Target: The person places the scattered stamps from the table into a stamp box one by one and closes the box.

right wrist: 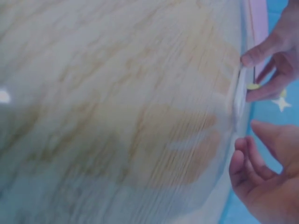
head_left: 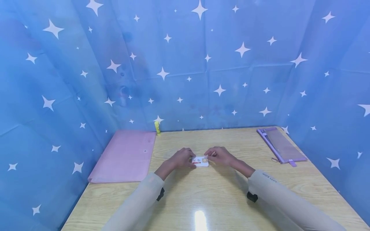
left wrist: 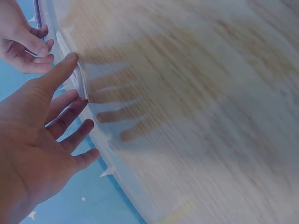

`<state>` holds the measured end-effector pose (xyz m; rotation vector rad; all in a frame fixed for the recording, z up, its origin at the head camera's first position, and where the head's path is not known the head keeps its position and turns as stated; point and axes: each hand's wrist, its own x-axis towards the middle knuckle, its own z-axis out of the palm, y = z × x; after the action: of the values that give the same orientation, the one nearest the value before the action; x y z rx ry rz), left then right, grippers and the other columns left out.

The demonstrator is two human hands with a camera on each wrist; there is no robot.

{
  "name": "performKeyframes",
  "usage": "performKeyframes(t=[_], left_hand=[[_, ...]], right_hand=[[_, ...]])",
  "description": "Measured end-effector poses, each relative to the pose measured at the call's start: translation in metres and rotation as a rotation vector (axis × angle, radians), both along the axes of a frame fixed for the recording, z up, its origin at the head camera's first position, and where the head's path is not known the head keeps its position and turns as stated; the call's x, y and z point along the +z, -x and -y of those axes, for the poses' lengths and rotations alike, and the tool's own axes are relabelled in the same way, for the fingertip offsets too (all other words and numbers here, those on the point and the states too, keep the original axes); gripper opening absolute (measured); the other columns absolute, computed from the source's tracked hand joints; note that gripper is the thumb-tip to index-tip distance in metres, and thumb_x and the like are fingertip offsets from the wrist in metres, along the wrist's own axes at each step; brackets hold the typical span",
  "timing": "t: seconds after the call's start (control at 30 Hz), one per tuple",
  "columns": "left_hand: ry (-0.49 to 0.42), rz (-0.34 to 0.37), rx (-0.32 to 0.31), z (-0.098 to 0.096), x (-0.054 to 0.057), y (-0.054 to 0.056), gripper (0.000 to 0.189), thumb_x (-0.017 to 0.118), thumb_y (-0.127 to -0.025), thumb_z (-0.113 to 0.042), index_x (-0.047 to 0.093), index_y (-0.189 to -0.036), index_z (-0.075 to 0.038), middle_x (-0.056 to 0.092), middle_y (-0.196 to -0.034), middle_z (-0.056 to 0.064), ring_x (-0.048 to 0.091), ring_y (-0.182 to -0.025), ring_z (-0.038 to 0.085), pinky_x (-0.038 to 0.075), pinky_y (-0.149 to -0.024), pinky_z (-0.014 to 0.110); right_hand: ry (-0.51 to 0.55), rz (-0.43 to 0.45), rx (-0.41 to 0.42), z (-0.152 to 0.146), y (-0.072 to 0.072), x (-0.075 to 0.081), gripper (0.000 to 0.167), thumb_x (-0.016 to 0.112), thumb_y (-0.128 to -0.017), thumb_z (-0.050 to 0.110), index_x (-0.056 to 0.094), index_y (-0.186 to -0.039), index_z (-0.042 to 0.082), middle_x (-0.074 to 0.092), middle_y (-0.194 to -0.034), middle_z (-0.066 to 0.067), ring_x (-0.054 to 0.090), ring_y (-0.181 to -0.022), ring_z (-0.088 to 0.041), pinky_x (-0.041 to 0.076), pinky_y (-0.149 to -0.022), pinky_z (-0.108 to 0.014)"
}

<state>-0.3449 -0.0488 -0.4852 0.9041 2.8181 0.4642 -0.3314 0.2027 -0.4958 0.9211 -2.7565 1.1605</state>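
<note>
A small white stack of cards (head_left: 200,161), printed with dark text, a red strip and a tan patch, is near the middle of the table. My left hand (head_left: 182,158) holds it by its left end, between thumb and fingers. Edge-on in the left wrist view, the cards (left wrist: 79,77) show thin layers, and the left hand (left wrist: 51,116) has its other fingers spread loosely. At the right end, my right hand (head_left: 221,156) has loosely bent fingers. In the right wrist view, a small gap separates the right hand (right wrist: 268,170) from the cards (right wrist: 240,95).
On the left of the wooden table (head_left: 185,199) lies a pink folder (head_left: 124,157). A yellow tube (head_left: 157,127) stands at the back edge by its corner. A purple-edged mesh zip pouch (head_left: 284,144) lies at the back right. Blue star-patterned curtains (head_left: 185,64) enclose the table.
</note>
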Motion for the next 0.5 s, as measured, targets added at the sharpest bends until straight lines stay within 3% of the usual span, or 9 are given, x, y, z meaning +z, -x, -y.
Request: performKeyframes(t=[0.27,0.5], left_hand=[[-0.027,-0.035,-0.03,0.005,-0.002,0.001,0.054,0.088,-0.085,-0.031,0.071,-0.131,-0.007,0.07,-0.126,0.007,0.064,-0.112,0.02,0.053,-0.098,0.034],[-0.057,-0.039,-0.031,0.012,0.002,0.001,0.054,0.086,-0.087,-0.032,0.071,-0.131,-0.007,0.069,-0.131,0.008,0.063,-0.121,0.024,0.05,-0.106,0.038]], right_hand=[[-0.005,0.0,0.024,0.001,0.003,0.004,0.02,0.071,-0.096,0.003,0.072,-0.114,-0.005,0.075,-0.099,-0.015,0.073,-0.082,-0.025,0.059,-0.071,-0.027],[-0.034,-0.024,0.027,0.007,0.005,0.013,0.022,0.071,-0.096,0.004,0.072,-0.115,-0.006,0.074,-0.1,-0.014,0.073,-0.085,-0.026,0.061,-0.079,-0.034]])
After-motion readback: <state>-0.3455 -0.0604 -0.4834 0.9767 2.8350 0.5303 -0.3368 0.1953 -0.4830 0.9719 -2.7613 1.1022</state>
